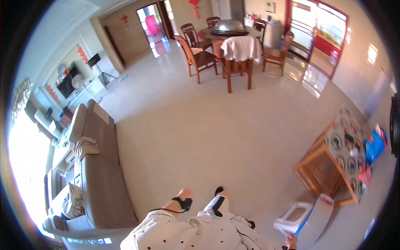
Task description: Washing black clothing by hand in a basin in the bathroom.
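In front of my body, my left hand (185,193) hangs over the floor with a black strap at the wrist; its fingers are too blurred to read, and no object shows in it. At the lower right, my right hand (291,241) is closed around the near end of a pale, flat, rounded thing with a blue strip along its edge (320,218). Its exact kind is unclear. Just to the left of it, partly overlapped, stands a white plastic stool (284,223). One dark shoe (219,191) shows ahead of my white dotted clothing (166,235).
A wooden table with a patterned cover (342,139) stands at right, holding a blue bag (376,146). A grey sofa (100,183) runs along the left. Ahead is a round dining table (250,32) with wooden chairs (201,59). Pale tiled floor (179,137) lies between.
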Tool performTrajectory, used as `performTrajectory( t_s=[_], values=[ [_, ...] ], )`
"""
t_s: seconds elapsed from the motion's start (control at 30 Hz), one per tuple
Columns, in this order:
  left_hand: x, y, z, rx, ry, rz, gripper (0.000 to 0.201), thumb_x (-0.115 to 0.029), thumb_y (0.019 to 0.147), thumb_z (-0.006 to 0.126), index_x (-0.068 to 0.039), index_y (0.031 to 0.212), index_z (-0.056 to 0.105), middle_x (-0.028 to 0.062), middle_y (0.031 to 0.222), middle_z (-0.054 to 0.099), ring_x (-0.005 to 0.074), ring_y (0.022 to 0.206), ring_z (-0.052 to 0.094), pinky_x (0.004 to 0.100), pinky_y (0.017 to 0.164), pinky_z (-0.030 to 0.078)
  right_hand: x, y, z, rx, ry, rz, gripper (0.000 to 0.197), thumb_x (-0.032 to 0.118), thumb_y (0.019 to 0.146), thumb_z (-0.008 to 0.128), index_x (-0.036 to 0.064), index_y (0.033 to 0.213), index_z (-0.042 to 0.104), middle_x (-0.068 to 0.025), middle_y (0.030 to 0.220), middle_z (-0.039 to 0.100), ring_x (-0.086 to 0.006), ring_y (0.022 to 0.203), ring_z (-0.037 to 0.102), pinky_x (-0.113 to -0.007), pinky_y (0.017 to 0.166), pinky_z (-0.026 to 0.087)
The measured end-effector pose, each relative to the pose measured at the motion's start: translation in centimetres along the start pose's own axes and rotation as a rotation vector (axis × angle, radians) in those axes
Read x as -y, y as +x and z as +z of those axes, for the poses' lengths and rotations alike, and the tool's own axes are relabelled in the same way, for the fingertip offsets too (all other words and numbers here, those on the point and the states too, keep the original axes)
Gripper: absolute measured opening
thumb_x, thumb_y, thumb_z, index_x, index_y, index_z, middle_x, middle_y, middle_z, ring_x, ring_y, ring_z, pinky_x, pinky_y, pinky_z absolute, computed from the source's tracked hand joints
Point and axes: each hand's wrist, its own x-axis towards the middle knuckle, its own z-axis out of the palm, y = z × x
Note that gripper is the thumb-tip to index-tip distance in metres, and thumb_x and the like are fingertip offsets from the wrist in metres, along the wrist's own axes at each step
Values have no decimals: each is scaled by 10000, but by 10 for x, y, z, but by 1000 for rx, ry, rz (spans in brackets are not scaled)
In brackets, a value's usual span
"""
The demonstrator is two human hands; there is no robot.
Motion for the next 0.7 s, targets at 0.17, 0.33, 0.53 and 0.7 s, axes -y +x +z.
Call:
performTrajectory(
  t_s=[0.17, 0.33, 0.53, 0.7],
  values=[
    [55, -24, -23, 525, -188, -499, 298, -288, 834, 490, -162, 1022, 683, 70, 1094, 647, 244, 1017, 617, 346, 780, 508, 162, 180, -20, -58, -183, -339, 265, 199, 833, 609, 6, 1012, 636, -114, 798, 669, -196, 760, 636, -321, 653, 492],
    [132, 115, -81, 323, -146, -407, 277, -278, 827, 516, -124, 975, 693, 95, 1051, 656, 253, 969, 637, 370, 789, 517, 302, 248, -15, 9, -116, -210, 254, 199, 837, 602, 10, 1002, 642, -121, 810, 668, -208, 772, 635, -327, 666, 490],
    [147, 386, -321, 50, -6, -171, 197, -247, 764, 575, -96, 757, 703, 114, 816, 680, 279, 778, 663, 409, 656, 535, 438, 356, -41, 24, -92, -168, 242, 198, 841, 594, 15, 990, 650, -129, 824, 665, -223, 787, 634, -334, 682, 487],
    [138, 618, -461, -95, -292, -182, 253, -272, 829, 557, -53, 896, 664, 132, 818, 667, 275, 764, 656, 381, 632, 528, 509, 471, -78, 31, -97, -145, 234, 197, 845, 588, 19, 980, 656, -135, 835, 664, -236, 799, 633, -340, 695, 484]
  ],
)
